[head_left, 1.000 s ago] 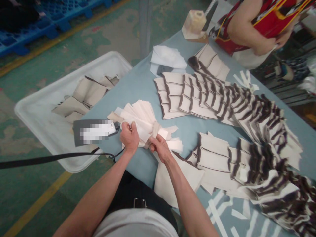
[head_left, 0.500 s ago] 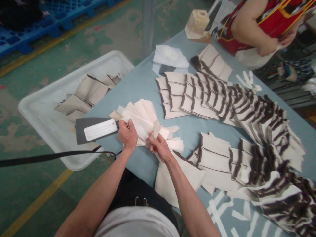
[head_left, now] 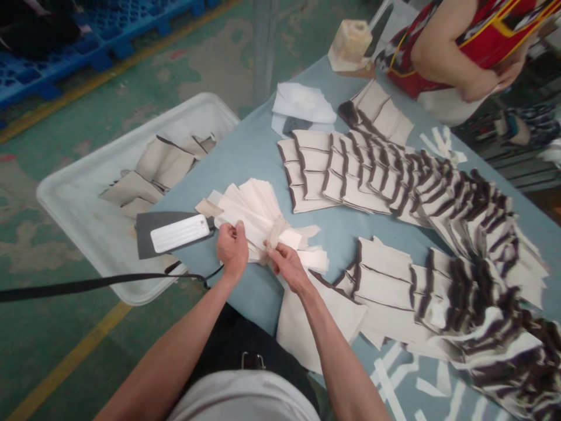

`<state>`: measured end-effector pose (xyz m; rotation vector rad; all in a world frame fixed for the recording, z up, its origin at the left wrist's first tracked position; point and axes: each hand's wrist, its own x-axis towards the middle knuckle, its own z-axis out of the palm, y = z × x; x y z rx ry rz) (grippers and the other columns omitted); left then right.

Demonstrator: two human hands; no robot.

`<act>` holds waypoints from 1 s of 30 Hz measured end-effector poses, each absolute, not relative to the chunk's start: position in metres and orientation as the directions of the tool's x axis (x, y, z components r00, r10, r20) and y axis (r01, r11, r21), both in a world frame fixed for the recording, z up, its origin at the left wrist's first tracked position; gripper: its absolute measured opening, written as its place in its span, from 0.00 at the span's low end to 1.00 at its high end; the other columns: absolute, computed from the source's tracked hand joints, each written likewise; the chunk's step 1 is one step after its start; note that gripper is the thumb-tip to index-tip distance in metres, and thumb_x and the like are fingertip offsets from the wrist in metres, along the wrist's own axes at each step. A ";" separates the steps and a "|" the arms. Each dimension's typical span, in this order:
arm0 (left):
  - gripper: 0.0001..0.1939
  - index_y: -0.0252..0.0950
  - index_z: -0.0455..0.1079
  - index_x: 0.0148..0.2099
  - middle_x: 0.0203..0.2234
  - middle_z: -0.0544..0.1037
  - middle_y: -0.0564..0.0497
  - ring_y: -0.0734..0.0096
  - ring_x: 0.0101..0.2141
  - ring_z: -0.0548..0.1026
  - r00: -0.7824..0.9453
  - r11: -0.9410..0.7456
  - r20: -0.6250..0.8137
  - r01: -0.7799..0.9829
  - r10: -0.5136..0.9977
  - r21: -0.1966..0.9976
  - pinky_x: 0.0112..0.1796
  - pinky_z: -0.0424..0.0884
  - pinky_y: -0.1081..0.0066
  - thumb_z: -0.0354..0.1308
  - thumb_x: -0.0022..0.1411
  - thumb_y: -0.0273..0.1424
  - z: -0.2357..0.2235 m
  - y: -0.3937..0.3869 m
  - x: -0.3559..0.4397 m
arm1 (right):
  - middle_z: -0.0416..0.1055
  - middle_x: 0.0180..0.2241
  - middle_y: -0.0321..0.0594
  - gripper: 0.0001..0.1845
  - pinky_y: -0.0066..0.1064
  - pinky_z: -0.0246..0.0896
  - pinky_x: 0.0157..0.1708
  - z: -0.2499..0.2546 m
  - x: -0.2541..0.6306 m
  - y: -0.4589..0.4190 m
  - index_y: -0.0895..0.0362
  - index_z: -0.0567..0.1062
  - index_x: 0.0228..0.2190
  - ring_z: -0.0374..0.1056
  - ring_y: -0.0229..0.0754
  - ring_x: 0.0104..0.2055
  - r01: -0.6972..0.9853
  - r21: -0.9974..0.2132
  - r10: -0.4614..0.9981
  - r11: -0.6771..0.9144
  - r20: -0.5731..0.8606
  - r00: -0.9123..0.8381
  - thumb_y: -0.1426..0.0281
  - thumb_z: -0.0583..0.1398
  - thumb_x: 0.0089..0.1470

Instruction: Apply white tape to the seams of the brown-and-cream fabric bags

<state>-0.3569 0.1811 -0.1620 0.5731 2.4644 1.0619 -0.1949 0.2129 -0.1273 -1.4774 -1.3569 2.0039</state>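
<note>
A fanned bundle of cream strips [head_left: 254, 202] lies on the table, gathered at its middle by a knotted cloth band [head_left: 275, 229]. My left hand [head_left: 233, 248] is closed at the near left edge of the bundle, thumb pressed to the fingers. What it pinches is hidden. My right hand [head_left: 287, 263] pinches the lower end of the cloth band, fingertips touching the bundle. Just left of my left hand, a white phone-shaped device [head_left: 180, 233] rests on a dark grey sheet [head_left: 144, 237], with a black strap [head_left: 105, 285] running off to the left.
Rows of overlapping cream panels with dark edges [head_left: 350, 169] and a second pile [head_left: 385, 275] cover the table's right side. A white tub [head_left: 56, 187] with similar panels stands left. Loose white strips [head_left: 388, 386] lie near. A co-worker [head_left: 456, 52] is at the far right.
My left hand has moved slightly right and down along the bundle's near edge. My right hand stays at the band, its fingers slightly shifted.
</note>
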 end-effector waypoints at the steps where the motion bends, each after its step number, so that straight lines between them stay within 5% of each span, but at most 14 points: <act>1: 0.15 0.34 0.77 0.52 0.42 0.83 0.48 0.65 0.39 0.82 -0.818 0.611 -0.199 0.218 0.539 0.761 0.43 0.83 0.60 0.64 0.77 0.41 -0.161 0.172 -0.355 | 0.68 0.21 0.31 0.34 0.31 0.57 0.25 -0.124 -0.192 0.213 0.59 0.85 0.48 0.61 0.39 0.23 0.307 -0.827 0.718 -0.471 -0.562 -0.412 0.42 0.64 0.57; 7: 0.16 0.33 0.77 0.45 0.33 0.80 0.53 0.70 0.30 0.79 -0.731 0.528 -0.179 0.280 0.659 0.802 0.36 0.80 0.66 0.64 0.77 0.42 -0.150 0.120 -0.361 | 0.83 0.41 0.45 0.24 0.38 0.66 0.39 -0.105 -0.167 0.210 0.56 0.85 0.48 0.71 0.46 0.34 0.508 -0.816 0.834 -0.276 -0.465 -0.295 0.53 0.64 0.59; 10: 0.15 0.34 0.76 0.46 0.34 0.80 0.52 0.68 0.32 0.80 -0.727 0.480 -0.100 0.337 0.679 0.810 0.37 0.80 0.64 0.62 0.77 0.42 -0.142 0.122 -0.373 | 0.83 0.42 0.47 0.24 0.42 0.67 0.43 -0.101 -0.157 0.207 0.56 0.85 0.49 0.71 0.47 0.33 0.586 -0.781 0.867 -0.217 -0.431 -0.252 0.54 0.63 0.59; 16: 0.15 0.36 0.73 0.61 0.57 0.81 0.38 0.54 0.59 0.78 -0.763 0.464 0.085 0.473 0.641 0.749 0.61 0.74 0.56 0.51 0.79 0.32 -0.135 0.188 -0.430 | 0.80 0.32 0.43 0.23 0.42 0.67 0.38 -0.109 -0.146 0.201 0.54 0.84 0.47 0.73 0.49 0.30 0.662 -0.724 0.896 -0.194 -0.406 -0.181 0.53 0.60 0.62; 19: 0.17 0.33 0.73 0.63 0.62 0.78 0.34 0.49 0.65 0.73 -0.766 0.516 0.084 0.504 0.637 0.693 0.68 0.66 0.49 0.55 0.78 0.31 -0.144 0.227 -0.463 | 0.81 0.33 0.42 0.20 0.42 0.68 0.39 -0.113 -0.145 0.199 0.52 0.84 0.46 0.75 0.50 0.32 0.691 -0.699 0.903 -0.183 -0.397 -0.163 0.54 0.60 0.63; 23: 0.19 0.35 0.76 0.62 0.61 0.79 0.41 0.47 0.62 0.76 -0.740 0.576 0.005 0.528 0.672 0.624 0.65 0.69 0.38 0.65 0.75 0.38 -0.164 0.255 -0.485 | 0.84 0.40 0.42 0.15 0.41 0.69 0.44 -0.112 -0.141 0.200 0.51 0.82 0.45 0.77 0.48 0.34 0.741 -0.651 0.913 -0.164 -0.384 -0.135 0.59 0.60 0.64; 30: 0.18 0.35 0.76 0.62 0.56 0.81 0.42 0.52 0.55 0.81 -0.644 0.544 -0.035 0.614 0.764 0.571 0.59 0.78 0.45 0.65 0.76 0.38 -0.180 0.247 -0.481 | 0.83 0.51 0.45 0.19 0.41 0.69 0.46 -0.112 -0.134 0.210 0.55 0.76 0.54 0.79 0.48 0.39 0.783 -0.589 0.940 -0.201 -0.341 -0.015 0.60 0.59 0.66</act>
